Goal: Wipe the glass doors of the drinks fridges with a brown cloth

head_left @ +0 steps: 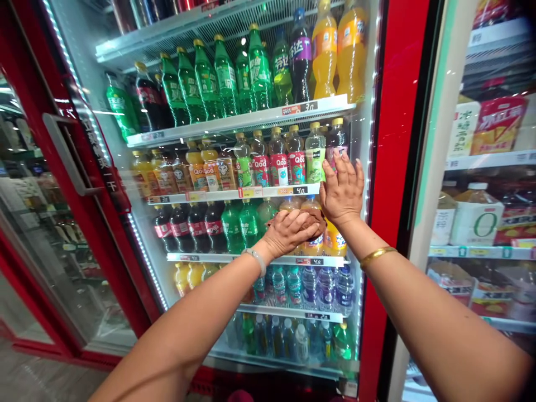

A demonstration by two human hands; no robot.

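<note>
My left hand (pixel 287 233) lies over a crumpled brown cloth (pixel 317 221), its fingers pressing the cloth against the glass front of a drinks cooler. Part of the cloth is hidden under the palm. Higher and to the right, my right hand (pixel 344 188) rests flat on the same glass with its fingers spread and nothing in it. Behind the glass near my hands stand a green-labelled bottle (pixel 315 156) and several Qoo bottles (pixel 279 162). Orange-drink bottles (pixel 335 239) show just below my right hand.
A grey door handle (pixel 69 156) stands out on the left, on a red frame (pixel 393 167) that also runs down the right. Shelves inside hold green soda bottles (pixel 226 78), cola bottles (pixel 196 226) and water bottles (pixel 326 287). Further right, another cooler holds cartons (pixel 477 215).
</note>
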